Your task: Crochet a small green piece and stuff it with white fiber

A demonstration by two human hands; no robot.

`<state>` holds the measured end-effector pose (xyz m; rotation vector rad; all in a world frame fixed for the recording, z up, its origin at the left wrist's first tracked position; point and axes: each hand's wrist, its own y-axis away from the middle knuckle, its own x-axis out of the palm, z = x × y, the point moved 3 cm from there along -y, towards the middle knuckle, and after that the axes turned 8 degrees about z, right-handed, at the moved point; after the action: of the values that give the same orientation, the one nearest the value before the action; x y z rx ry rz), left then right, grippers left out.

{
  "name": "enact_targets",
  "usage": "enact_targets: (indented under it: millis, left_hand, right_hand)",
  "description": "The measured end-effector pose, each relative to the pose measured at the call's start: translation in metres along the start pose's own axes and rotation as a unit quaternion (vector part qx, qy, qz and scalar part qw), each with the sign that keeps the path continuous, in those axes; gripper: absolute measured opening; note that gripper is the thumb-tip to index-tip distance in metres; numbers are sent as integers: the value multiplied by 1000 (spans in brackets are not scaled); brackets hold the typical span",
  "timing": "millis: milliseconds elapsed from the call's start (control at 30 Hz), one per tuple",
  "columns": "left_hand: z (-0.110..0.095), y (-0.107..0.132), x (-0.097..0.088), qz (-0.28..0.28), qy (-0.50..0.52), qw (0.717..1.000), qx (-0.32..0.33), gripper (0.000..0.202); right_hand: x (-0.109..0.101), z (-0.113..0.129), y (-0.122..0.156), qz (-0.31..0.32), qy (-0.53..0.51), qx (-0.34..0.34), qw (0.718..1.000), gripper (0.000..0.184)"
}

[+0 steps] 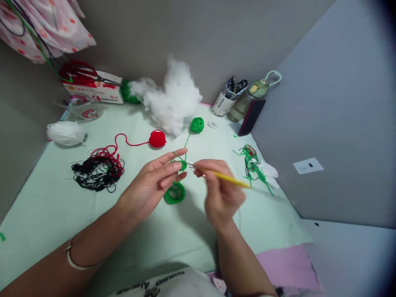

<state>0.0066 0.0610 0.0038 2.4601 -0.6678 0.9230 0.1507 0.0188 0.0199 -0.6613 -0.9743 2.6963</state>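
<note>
Between thumb and fingers, my left hand (154,177) pinches a small green crochet piece (183,166), with green yarn looped over the index finger. My right hand (220,185) grips a crochet hook (227,177) with a yellow handle, its metal tip close to the green piece. From my left hand a strand runs up to a green yarn ball (197,125). Just below the fingers lies a ring of green yarn (175,193) on the table. Whether the hook tip sits inside a stitch is too small to tell.
White stuffing (176,97) is heaped at the back. Left are a red yarn ball (157,139), tangled black yarn (97,171), white yarn (66,133), and scissors (105,80) on a box. Right are yarn scraps (253,165), a pen cup (224,103), a bottle (243,105) and a phone (252,117).
</note>
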Motion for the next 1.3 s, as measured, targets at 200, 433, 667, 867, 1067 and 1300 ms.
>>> enact_targets:
  millis: [200,433,667,867,1067,1300]
  left_hand:
    - [-7,0,-2,16,-25,999,30,37]
    - [-1,-2,-1,21,-65,997,21,38]
    - [-3,0,-1,6,-101,995,22,36]
    - [-5,2,-6,-30,-164,983,76,36]
    - [-8,8,-1,-99,-264,949,138,38]
    - [-12,9,2,-108,-258,950,141,39]
  right_hand:
    - [0,-10,-6,-9,-256,151,955,16]
    - [2,-15,-4,0,-290,189,938,16]
    - [1,-15,-6,-5,-306,188,933,17]
    - [0,-3,-1,5,-141,102,985,22]
    - [4,3,8,17,-1,-44,999,30]
    - [4,1,5,18,2,-15,1000,28]
